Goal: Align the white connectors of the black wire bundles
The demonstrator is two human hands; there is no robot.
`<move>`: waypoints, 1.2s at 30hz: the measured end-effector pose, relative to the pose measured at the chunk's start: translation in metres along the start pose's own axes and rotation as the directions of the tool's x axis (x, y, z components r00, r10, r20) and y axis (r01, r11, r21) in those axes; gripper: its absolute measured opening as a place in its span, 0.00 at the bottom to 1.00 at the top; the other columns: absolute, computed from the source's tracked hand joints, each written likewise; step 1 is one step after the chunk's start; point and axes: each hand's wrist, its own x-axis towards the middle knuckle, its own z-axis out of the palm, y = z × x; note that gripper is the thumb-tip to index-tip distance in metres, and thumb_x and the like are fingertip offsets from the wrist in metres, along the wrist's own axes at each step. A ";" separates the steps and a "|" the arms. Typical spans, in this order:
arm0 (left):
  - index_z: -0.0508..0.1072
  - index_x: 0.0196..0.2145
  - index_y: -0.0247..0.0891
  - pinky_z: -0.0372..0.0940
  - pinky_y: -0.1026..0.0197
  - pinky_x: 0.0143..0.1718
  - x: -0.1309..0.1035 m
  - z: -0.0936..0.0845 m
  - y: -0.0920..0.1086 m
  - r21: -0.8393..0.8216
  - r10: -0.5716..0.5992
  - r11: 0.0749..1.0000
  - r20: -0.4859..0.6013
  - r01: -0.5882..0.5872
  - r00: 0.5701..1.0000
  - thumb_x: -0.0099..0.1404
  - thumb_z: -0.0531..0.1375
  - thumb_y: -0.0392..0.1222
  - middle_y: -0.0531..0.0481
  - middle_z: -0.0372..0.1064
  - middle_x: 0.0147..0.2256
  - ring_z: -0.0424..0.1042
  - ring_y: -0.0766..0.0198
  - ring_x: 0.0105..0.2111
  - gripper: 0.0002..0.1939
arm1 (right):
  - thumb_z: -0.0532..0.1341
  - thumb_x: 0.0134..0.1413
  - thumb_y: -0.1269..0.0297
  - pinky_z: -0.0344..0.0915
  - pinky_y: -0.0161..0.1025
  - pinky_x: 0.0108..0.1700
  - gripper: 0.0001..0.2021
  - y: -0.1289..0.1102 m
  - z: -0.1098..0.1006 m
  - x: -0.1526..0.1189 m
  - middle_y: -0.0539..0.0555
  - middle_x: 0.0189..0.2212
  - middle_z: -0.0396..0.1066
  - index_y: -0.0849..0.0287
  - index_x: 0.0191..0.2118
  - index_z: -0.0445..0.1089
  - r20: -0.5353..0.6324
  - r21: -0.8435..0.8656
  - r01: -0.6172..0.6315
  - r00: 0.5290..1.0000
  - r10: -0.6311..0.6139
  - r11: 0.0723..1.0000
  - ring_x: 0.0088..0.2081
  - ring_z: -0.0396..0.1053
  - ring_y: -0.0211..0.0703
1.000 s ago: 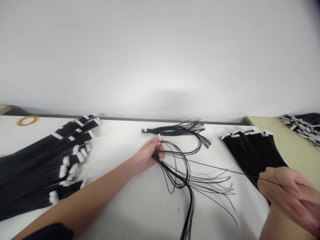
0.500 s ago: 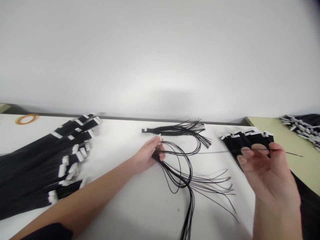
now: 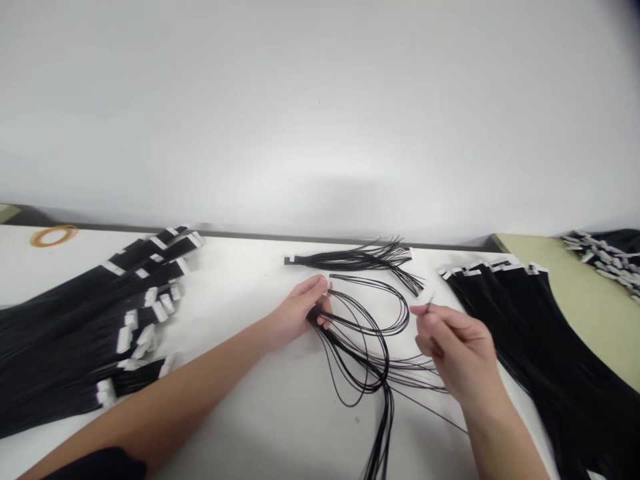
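My left hand (image 3: 300, 312) is closed around a bundle of thin black wires (image 3: 385, 390) and a small white connector (image 3: 328, 285). Several wires loop out from the connector to the right and curve back to the hand, while loose ends fan out lower right. To the right, my right hand (image 3: 460, 353) pinches the end of one black wire (image 3: 431, 302) between thumb and forefinger, its tip pointing up. How that wire runs back to the bundle is partly hidden by the fingers. Just behind the hands lies another black wire bundle (image 3: 345, 259) with frayed-out ends.
A large pile of black wire harnesses (image 3: 55, 340) with white connectors covers the left of the white table (image 3: 240, 427). More black harnesses (image 3: 525, 333) lie at right. Another stack (image 3: 610, 257) sits on a yellowish surface (image 3: 580, 293). An amber ring-shaped coil (image 3: 53, 236) lies far left, before the wall.
My right hand has moved left and turned over, bringing the pinched wire end closer to the connector. The left hand has stayed nearly in place.
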 end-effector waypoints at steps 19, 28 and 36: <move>0.61 0.26 0.39 0.56 0.67 0.21 -0.005 0.000 0.002 0.273 -0.067 0.962 0.157 0.022 0.985 0.62 0.54 0.56 0.54 0.63 0.18 0.64 0.68 0.19 0.18 | 0.56 0.59 0.71 0.65 0.34 0.34 0.08 0.029 0.032 0.011 0.54 0.32 0.70 0.56 0.41 0.70 0.464 -0.660 0.649 0.749 -0.473 0.379 0.33 0.67 0.40; 0.61 0.26 0.38 0.56 0.67 0.22 -0.006 -0.001 0.003 0.273 -0.090 0.961 0.198 0.034 0.976 0.63 0.54 0.54 0.54 0.63 0.19 0.63 0.69 0.20 0.17 | 0.56 0.60 0.70 0.63 0.33 0.32 0.06 0.029 0.039 0.009 0.53 0.31 0.70 0.57 0.38 0.70 0.436 -0.711 0.617 0.763 -0.477 0.338 0.32 0.67 0.39; 0.60 0.26 0.38 0.56 0.67 0.22 -0.005 -0.002 0.003 0.286 -0.095 0.958 0.210 0.032 0.973 0.63 0.54 0.54 0.55 0.62 0.19 0.63 0.70 0.20 0.17 | 0.56 0.60 0.70 0.62 0.31 0.31 0.07 0.025 0.043 0.006 0.53 0.30 0.70 0.58 0.37 0.71 0.425 -0.727 0.609 0.761 -0.490 0.317 0.31 0.67 0.37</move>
